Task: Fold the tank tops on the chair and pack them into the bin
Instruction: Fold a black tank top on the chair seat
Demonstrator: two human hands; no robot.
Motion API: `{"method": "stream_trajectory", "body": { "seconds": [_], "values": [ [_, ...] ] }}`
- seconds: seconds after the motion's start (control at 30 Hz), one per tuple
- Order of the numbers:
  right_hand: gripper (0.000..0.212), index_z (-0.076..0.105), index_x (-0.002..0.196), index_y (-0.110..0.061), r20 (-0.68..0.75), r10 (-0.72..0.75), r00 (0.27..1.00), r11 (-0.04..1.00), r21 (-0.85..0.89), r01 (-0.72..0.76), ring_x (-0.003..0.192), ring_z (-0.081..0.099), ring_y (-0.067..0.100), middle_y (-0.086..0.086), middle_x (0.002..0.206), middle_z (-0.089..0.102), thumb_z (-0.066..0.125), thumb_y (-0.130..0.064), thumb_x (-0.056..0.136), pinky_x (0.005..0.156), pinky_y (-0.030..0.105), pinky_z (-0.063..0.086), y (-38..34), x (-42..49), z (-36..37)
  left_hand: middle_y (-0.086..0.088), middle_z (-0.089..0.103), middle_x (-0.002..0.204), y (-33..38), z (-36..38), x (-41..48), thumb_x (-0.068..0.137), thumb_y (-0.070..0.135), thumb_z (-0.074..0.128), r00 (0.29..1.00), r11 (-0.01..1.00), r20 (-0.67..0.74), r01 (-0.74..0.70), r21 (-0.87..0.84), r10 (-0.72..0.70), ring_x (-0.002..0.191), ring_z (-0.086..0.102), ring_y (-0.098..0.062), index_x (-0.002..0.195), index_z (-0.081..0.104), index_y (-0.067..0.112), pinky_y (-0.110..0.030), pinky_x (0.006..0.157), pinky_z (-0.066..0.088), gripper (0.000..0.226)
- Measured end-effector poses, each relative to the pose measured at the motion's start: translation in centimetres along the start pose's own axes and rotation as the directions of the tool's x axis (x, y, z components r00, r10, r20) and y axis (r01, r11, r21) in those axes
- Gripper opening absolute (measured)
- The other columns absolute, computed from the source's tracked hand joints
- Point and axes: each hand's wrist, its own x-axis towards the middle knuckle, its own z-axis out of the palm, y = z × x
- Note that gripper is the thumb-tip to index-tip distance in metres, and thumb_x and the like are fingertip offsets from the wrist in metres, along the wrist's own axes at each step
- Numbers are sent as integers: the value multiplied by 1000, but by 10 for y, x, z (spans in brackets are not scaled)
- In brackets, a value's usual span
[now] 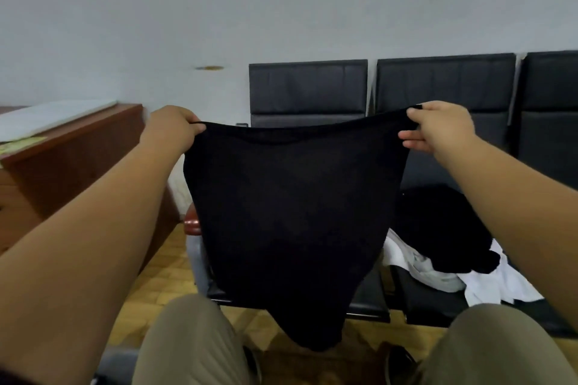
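The left hand (170,128), arm outstretched at centre left, is curled round one upper corner of the black tank top (291,212), held spread at centre before the chair (308,87); the other corner is pinched by the right hand (438,127).

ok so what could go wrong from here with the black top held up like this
The black tank top hangs only from pinches by the left hand and right hand; if either slips, it may drop. Its lower end dangles low in front of the chair seat and could brush the floor.
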Motion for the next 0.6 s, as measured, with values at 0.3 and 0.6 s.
{"method": "stream_trajectory", "body": {
  "seconds": [0.3, 0.6],
  "values": [
    [34, 58, 136, -8, 30, 146, 989, 980, 132, -149, 86, 81, 25, 14, 126, 66, 67, -10, 103, 79, 39, 67, 104, 85, 55, -10, 74, 106, -42, 128, 58, 105, 27, 66, 995, 996, 73, 64, 62, -68, 98, 67, -33, 107, 78, 19, -43, 88, 55, 14],
    [6, 66, 106, -18, -75, 163, 984, 987, 11, -162, 85, 81, 16, 5, 113, 70, 65, -14, 103, 85, 36, 66, 210, 180, 103, -18, 67, 104, -75, 262, 129, 107, 31, 59, 992, 963, 76, 80, 258, -103, 91, 61, -40, 116, 73, 13, -43, 76, 48, 25]
  ]
}}
